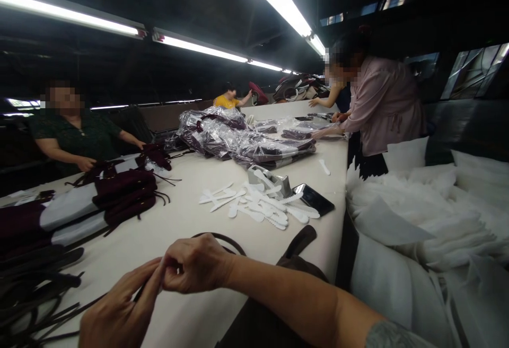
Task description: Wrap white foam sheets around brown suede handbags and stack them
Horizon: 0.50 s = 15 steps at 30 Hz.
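My left hand (123,303) and my right hand (199,266) meet above the near part of the table, fingertips pinched together. A sliver of a thin white piece (160,278) shows between them; most of it is hidden by the fingers. Something dark also shows between the left thumb and fingers. Beneath my right forearm lies a dark brown bag (258,321) with a flap-like end (302,239). A thin dark strap (228,241) curves out behind my right hand. Farther on is a loose pile of white notched plastic strips (258,205).
A grey tape dispenser (274,181) and black phone (314,199) sit by the strips. Maroon bags (123,194) are stacked left; plastic-wrapped bags (246,141) lie beyond. White sheets (429,199) are piled right. Several people work around the table (186,183).
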Each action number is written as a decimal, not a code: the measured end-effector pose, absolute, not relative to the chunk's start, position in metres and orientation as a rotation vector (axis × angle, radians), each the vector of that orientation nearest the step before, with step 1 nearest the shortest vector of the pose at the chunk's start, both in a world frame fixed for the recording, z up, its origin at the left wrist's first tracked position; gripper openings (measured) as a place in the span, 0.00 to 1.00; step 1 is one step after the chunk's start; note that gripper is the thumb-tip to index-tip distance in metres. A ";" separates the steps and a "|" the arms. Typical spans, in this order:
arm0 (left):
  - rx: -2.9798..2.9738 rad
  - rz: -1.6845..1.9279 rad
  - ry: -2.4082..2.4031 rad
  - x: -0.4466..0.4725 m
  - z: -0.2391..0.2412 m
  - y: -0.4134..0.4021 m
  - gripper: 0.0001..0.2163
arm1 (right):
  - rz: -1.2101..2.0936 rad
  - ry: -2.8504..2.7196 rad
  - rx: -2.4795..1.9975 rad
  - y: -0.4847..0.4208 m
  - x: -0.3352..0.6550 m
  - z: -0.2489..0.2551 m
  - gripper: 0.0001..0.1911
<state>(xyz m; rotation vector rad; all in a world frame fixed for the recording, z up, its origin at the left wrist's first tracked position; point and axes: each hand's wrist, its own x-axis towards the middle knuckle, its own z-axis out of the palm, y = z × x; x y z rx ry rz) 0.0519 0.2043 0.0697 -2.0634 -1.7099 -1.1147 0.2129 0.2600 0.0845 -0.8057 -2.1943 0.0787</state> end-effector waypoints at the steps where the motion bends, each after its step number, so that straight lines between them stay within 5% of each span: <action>1: -2.072 -1.103 -1.729 0.056 0.075 0.202 0.12 | 0.105 -2.181 -0.800 0.260 0.214 0.085 0.06; 9: -2.199 -1.383 -1.668 0.078 0.094 0.190 0.13 | 0.759 -2.035 -0.592 0.261 0.229 0.089 0.02; 15: -2.263 -1.572 -1.723 0.080 0.095 0.188 0.10 | 0.612 -2.060 -0.587 0.261 0.225 0.084 0.00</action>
